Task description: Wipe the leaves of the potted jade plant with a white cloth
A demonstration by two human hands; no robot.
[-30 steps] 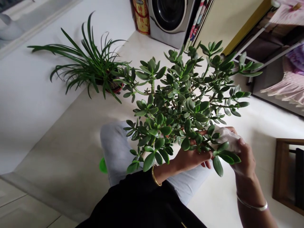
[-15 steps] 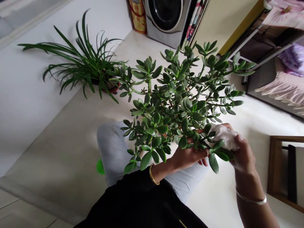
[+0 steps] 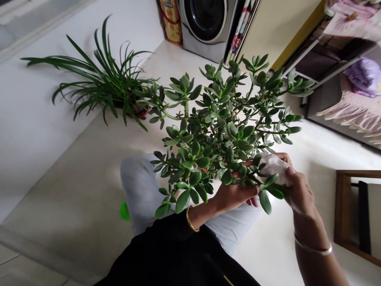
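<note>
A bushy jade plant (image 3: 220,119) with thick oval green leaves fills the middle of the view; its base is hidden under the foliage. My left hand (image 3: 232,197), with a gold bangle at the wrist, reaches under the lower right side. Its thumb and fingers close on a jade plant branch (image 3: 252,183), partly behind leaves. My right hand (image 3: 301,192), wearing a silver bangle, grips a crumpled white tissue or thin cloth (image 3: 275,169). The white wad lies against leaves at the outer end of that branch.
A long-leaved potted plant (image 3: 119,89) stands by the white wall on the left. Behind are a red-and-gold container (image 3: 172,24) and a grey speaker-like unit (image 3: 205,45). A metal rack (image 3: 315,79) with cloths and a wooden frame (image 3: 342,206) are on the right. A green object (image 3: 125,211) shows beside my knee.
My right hand and the white wad have shifted slightly left, closer to my left hand. The held branch tip moves a little left with them. The whole view has shifted slightly.
</note>
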